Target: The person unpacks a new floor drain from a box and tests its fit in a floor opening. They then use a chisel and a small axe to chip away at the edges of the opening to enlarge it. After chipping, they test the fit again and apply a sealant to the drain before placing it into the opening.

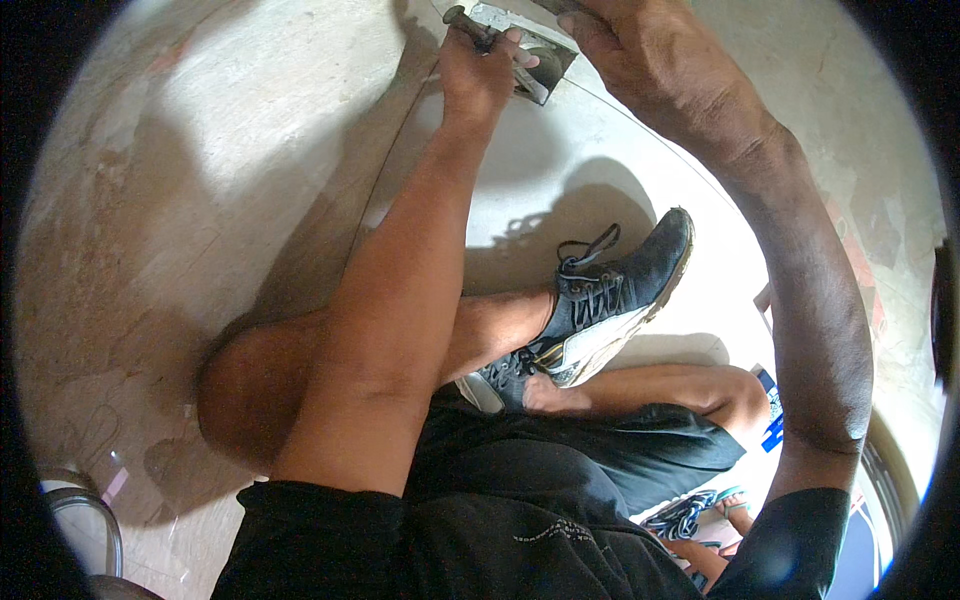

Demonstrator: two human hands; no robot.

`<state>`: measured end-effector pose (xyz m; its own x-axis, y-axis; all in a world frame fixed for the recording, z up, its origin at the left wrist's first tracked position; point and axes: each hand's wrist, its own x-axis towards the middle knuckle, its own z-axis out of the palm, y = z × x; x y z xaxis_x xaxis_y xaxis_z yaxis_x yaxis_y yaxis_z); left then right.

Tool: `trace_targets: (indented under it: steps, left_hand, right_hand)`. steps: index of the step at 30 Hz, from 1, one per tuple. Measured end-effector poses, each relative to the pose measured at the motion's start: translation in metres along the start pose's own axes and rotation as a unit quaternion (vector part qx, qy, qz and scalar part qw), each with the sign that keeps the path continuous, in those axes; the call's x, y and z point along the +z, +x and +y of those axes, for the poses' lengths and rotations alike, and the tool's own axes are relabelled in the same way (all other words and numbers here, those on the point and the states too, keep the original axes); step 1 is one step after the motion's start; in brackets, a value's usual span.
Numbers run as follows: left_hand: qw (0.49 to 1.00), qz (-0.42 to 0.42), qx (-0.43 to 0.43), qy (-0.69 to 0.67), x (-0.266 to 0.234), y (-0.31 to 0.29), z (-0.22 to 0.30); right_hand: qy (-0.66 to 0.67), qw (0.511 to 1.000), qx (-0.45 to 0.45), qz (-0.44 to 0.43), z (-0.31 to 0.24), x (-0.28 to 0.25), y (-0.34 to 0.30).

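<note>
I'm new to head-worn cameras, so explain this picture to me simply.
There is no machine here: just a person's bare hands, seen from a wide fisheye camera worn on the head, looking down. The left hand holds a dark rod-like tool by a square recess in the pale surface. The right hand is cut off by the top edge, so its grip is unclear. Lower down, a black laced shoe shows between the arms.

From afar I watch the left hand gripping a dark rod left of the square recess — right hand to its right, black shoe below.
</note>
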<state>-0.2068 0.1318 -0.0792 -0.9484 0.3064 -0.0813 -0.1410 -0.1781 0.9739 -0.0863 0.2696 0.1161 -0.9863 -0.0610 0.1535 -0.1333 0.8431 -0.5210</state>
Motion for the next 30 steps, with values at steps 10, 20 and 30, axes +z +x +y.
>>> trace_targets:
  steps: [10,20,30]
  left_hand:
    - [1.0,-0.011,-0.012,0.0,-0.004,0.004,-0.002]
    - [0.995,-0.064,0.029,-0.071,0.004,-0.008,-0.004]
    - [0.991,-0.034,0.076,0.107,0.007,-0.015,0.011]
  right_hand:
    - [-0.002,1.0,0.003,0.015,0.004,0.008,-0.001]
    - [-0.071,0.991,-0.007,-0.113,-0.004,-0.011,0.024]
    - [-0.229,0.964,0.006,-0.132,-0.027,-0.012,0.018]
